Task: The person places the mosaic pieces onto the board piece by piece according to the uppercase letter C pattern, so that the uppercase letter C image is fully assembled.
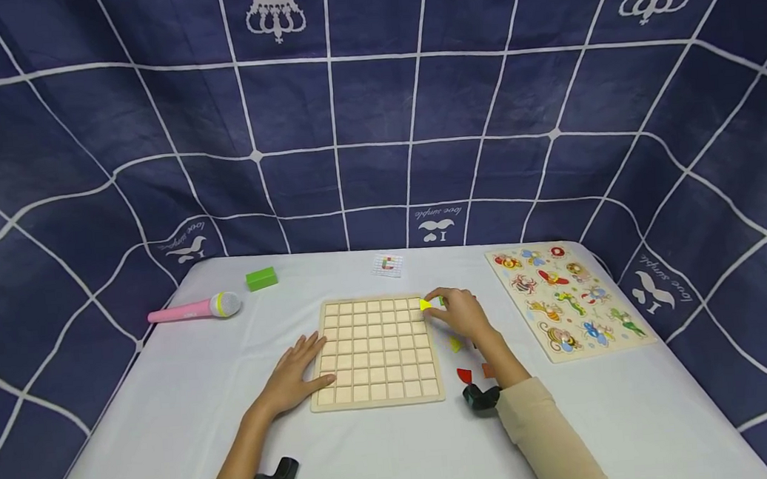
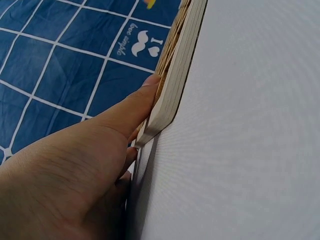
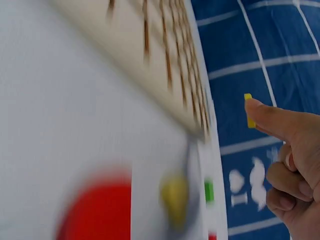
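A square wooden board with a grid of shallow cells lies on the white table. My left hand rests at its left edge with the fingers extended; in the left wrist view the thumb lies along the board's rim. Over the board's far right corner, my right hand pinches a small yellow piece between thumb and finger. The right wrist view has this yellow piece raised above the board. Its other fingers are curled in.
Loose pieces lie right of the board: yellow, red, orange and green. A patterned card sits behind it. An insect puzzle board is at right, a pink microphone and green block at left.
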Action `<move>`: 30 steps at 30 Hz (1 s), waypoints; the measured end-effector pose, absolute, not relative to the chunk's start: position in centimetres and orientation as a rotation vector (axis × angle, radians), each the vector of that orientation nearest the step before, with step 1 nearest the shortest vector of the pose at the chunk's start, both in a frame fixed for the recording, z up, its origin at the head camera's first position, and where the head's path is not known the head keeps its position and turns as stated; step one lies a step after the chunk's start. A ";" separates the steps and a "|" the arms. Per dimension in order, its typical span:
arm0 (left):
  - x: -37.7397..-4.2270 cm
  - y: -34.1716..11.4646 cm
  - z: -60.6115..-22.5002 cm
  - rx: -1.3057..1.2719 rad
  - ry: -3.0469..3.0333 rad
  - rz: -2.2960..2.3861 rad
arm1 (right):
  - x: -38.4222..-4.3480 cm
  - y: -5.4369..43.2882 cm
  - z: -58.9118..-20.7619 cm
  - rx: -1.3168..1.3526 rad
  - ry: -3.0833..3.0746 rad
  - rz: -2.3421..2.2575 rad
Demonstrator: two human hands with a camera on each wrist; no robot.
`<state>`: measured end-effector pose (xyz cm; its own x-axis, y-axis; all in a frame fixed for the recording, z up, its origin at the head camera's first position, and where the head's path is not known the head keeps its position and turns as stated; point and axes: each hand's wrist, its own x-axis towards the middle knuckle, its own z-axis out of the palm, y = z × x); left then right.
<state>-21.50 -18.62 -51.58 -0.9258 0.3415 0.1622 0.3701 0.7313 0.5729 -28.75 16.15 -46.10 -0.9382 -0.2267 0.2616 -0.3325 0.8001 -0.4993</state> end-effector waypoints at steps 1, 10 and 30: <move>-21.5 -18.7 -51.6 -0.588 -2.877 -0.965 | -28.8 15.3 -46.0 0.438 -2.787 0.832; -21.5 -18.7 -51.4 -0.564 -2.898 -1.002 | -29.3 9.8 -46.9 0.462 -2.858 0.762; -21.3 -18.7 -51.3 -0.548 -2.920 -0.987 | -29.7 8.7 -48.4 0.437 -2.871 0.702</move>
<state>-21.30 -18.70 -51.33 -0.9387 0.3229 0.1210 0.3301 0.7400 0.5860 -29.70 8.68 -48.40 -0.9456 -0.2437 0.2153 -0.3156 0.8475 -0.4267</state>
